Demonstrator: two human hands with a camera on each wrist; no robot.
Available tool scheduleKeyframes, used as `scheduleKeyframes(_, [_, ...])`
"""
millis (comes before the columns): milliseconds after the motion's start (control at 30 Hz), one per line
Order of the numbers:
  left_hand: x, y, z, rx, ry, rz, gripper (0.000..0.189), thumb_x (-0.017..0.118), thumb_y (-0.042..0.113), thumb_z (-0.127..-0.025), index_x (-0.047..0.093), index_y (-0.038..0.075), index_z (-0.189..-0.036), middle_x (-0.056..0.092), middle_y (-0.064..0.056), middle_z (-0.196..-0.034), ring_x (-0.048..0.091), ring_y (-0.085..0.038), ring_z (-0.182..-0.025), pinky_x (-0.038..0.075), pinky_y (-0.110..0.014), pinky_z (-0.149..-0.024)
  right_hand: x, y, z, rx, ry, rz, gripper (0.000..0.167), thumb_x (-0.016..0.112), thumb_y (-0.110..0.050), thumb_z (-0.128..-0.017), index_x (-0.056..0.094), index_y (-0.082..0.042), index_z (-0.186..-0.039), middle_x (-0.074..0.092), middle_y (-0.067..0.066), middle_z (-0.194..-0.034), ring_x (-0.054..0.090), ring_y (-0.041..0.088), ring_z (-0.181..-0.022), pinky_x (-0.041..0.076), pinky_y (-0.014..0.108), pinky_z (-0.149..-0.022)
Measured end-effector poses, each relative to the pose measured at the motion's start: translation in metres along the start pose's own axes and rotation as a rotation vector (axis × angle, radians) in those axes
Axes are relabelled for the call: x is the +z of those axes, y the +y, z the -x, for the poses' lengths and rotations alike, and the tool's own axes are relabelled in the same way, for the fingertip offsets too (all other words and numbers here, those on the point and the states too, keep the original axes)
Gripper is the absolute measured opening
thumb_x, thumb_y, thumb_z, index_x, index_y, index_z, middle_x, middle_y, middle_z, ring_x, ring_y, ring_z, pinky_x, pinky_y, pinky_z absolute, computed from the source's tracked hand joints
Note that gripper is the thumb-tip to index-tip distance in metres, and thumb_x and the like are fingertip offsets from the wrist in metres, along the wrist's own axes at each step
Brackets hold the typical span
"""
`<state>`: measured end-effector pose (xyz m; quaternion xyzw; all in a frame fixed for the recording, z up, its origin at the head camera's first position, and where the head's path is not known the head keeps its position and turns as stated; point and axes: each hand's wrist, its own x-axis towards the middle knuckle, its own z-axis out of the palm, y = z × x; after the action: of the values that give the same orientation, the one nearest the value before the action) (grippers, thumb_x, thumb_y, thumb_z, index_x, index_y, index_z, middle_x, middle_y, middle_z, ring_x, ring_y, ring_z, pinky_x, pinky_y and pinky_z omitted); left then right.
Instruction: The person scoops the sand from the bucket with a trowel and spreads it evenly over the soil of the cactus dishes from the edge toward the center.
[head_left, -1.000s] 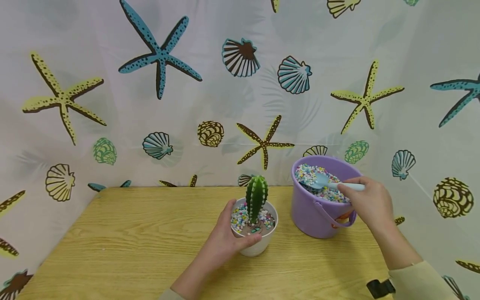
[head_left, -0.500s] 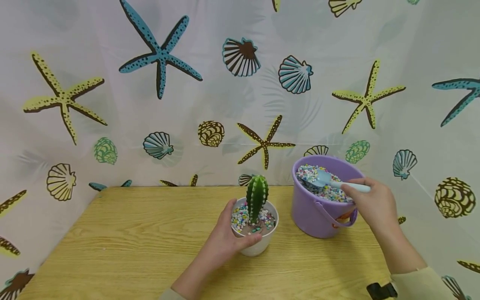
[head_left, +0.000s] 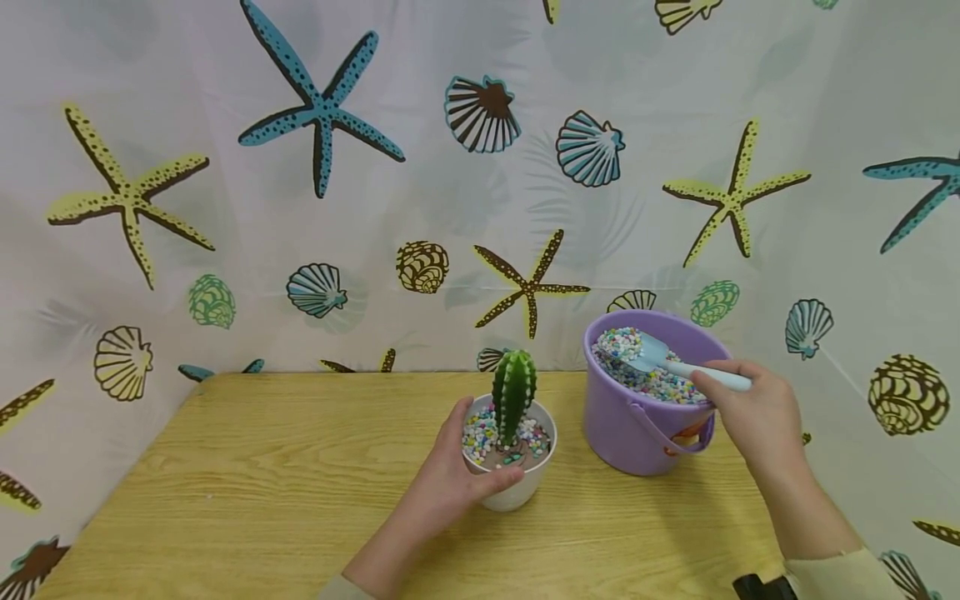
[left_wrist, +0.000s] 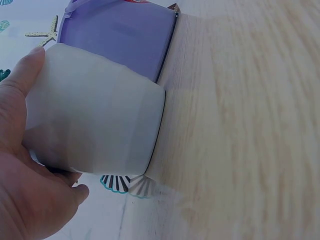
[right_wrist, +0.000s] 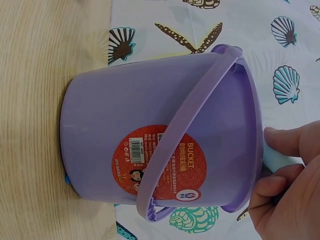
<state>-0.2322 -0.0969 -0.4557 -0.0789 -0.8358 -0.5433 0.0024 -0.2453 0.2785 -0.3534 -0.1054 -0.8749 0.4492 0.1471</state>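
Basically, left hand (head_left: 442, 473) grips white pot (head_left: 512, 498), lower center of frame, likely steadying it on counter (head_left: 300, 467). Right hand (head_left: 759, 414), lower right, grips tilted blue scoop (head_left: 678, 367), presumably angled for beads (head_left: 663, 388) inside purple bucket (head_left: 622, 429); bucket near pot, short reach.

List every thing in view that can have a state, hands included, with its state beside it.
Purple plastic bucket, upright, part-filled, handle lowered
Light blue plastic scoop, slanted, head inside the bucket
Round white pot, upright on the wood-grain table
Green ribbed cactus, upright in the pot
Small multicoloured beads, loose inside bucket and pot
Left hand, gripping the pot
Right hand, pinching the scoop
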Motion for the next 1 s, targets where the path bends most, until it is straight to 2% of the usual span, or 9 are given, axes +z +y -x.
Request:
scheduleKeyframes(167, [0.0,0.0,0.0,-0.005,0.0,-0.001,0.127,0.098,0.051,-0.082,0.02,0.015,-0.176,0.033,-0.021,-0.173,0.042,-0.046,-0.154,0.036,-0.069,-0.122,0.0,0.002,0.001,0.011,0.0,-0.033,0.054,0.078,-0.049,-0.103,0.075,-0.006,-0.136,0.069,0.011,-0.124,0.053,0.022,-0.099,0.047,0.032,-0.068])
scheduleKeyframes(433, [0.0,0.001,0.001,-0.02,-0.003,0.004,0.128,0.099,0.051,-0.082,0.019,0.016,-0.176,0.033,-0.021,-0.174,0.041,-0.046,-0.155,0.036,-0.069,-0.123,-0.001,0.005,0.005,0.039,0.007,-0.078,0.057,0.08,-0.05,-0.102,0.075,-0.006,-0.138,0.068,0.01,-0.135,0.052,0.019,-0.108,0.047,0.03,-0.077])
scheduleKeyframes(667, [0.0,0.0,0.0,-0.018,-0.003,0.008,0.128,0.098,0.052,-0.083,0.019,0.015,-0.176,0.034,-0.02,-0.173,0.042,-0.045,-0.154,0.036,-0.068,-0.123,-0.002,0.006,0.007,0.04,0.021,-0.076,0.056,0.081,-0.051,-0.101,0.076,-0.008,-0.136,0.068,0.007,-0.131,0.05,0.019,-0.098,0.043,0.032,-0.069])
scheduleKeyframes(1000, [0.0,0.0,0.001,-0.011,-0.004,-0.001,0.127,0.098,0.053,-0.083,0.019,0.016,-0.176,0.036,-0.02,-0.171,0.045,-0.043,-0.153,0.038,-0.067,-0.122,-0.002,0.003,0.012,0.025,0.032,-0.104,0.052,0.082,-0.047,-0.101,0.076,-0.007,-0.134,0.068,0.006,-0.129,0.05,0.019,-0.094,0.043,0.031,-0.064])
